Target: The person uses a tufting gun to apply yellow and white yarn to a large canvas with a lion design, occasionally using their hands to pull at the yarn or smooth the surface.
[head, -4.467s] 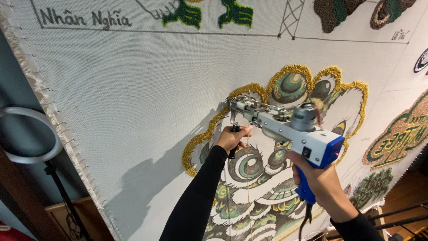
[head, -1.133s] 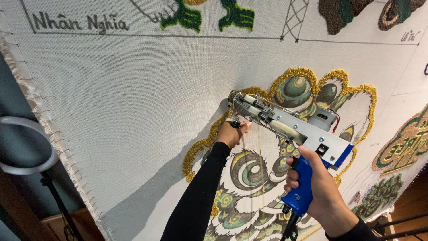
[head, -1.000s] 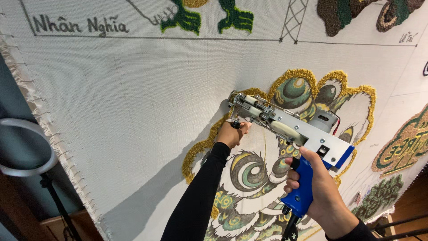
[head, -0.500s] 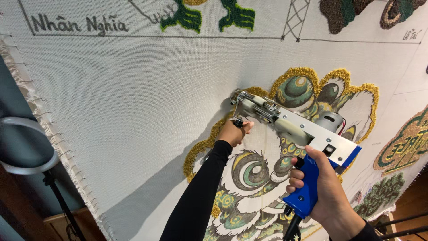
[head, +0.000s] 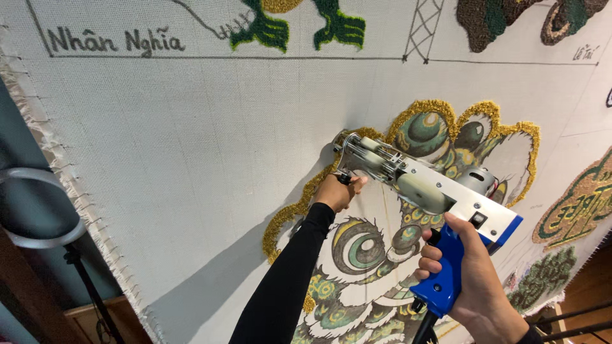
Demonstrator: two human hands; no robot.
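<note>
Change: tufting gun tipped steeper than a moment ago, nose held at the same spot on the gold border.
Right hand: nearest, clamped around the gun's blue plastic pistol grip.
Left hand: black-sleeved, closed on the small front handle under the gun's nose.
Gun: grey metal body, cream rollers, nose pressed to the cloth.
Cloth: pale woven backing, stretched upright, frayed edge left of the gun.
Lion motif: fuzzy green, white, gold pile behind the gun.
Ring lamp: far left of the gun, on a stand.

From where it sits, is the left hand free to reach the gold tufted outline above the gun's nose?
Probably yes: the left hand grips the blue-and-white tufting gun beside the gold tufted outline, nothing between them.
</note>
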